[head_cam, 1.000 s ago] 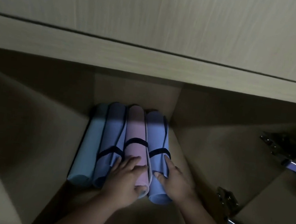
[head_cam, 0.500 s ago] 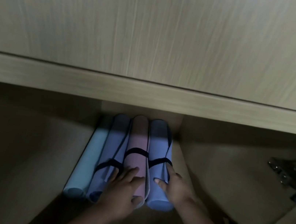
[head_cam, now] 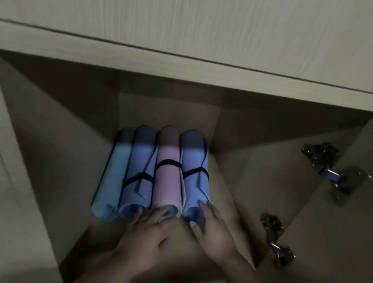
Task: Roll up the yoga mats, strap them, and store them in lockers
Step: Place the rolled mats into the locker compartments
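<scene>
While both hands (head_cam: 147, 232) (head_cam: 212, 230) press straight fingers on mat ends (head_cam: 163, 208), hinges (head_cam: 331, 170) flank the locker (head_cam: 35, 143).

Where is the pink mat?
In the head view, the pink mat lies in the locker, third from the left, between two blue mats; the left hand touches its near end.

Four rolled mats (head_cam: 167, 177) lie side by side on the locker floor (head_cam: 228, 196), both hands (head_cam: 181, 232) at their near ends.
</scene>
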The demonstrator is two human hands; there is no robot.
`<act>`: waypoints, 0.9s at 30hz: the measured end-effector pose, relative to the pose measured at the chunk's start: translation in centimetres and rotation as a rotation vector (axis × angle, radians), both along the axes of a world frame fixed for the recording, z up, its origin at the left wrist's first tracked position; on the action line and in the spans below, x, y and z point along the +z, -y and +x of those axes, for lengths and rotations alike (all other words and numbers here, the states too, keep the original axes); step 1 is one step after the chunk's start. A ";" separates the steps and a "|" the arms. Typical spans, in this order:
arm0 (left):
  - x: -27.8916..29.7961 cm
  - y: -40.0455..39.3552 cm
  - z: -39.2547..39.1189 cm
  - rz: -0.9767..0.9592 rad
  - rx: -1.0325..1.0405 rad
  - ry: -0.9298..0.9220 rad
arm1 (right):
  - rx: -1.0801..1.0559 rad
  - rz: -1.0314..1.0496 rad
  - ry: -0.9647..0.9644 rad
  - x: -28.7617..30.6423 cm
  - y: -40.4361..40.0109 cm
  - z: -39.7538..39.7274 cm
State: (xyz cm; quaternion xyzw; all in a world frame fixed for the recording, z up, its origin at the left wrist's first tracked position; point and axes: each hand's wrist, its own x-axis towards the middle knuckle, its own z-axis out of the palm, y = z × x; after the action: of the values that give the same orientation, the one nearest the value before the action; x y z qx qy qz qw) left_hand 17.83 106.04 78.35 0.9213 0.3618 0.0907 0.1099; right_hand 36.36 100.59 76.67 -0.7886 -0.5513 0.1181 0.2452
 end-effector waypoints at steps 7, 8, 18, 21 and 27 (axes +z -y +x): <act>-2.3 6.3 2.7 -0.112 -0.056 0.026 | 0.058 0.036 0.023 -0.8 8.2 -1.9; -2.4 7.1 3.0 -0.126 -0.073 0.032 | 0.050 0.043 0.029 -0.7 9.2 -1.7; -3.6 15.2 0.8 -0.193 0.058 0.215 | 0.063 0.120 0.051 -0.7 19.1 -2.3; -4.9 21.1 0.7 -0.250 0.128 0.182 | 0.106 0.075 0.041 -1.7 24.3 -2.9; -8.0 34.9 0.3 -0.344 0.127 0.129 | 0.162 -0.003 0.000 -3.4 36.6 -2.9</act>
State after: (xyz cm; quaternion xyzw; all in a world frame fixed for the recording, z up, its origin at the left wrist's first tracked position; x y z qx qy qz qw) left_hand 18.10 71.14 70.37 0.8565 0.4215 0.0931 0.2829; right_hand 33.50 63.98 73.27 -0.7419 -0.6130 0.1386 0.2337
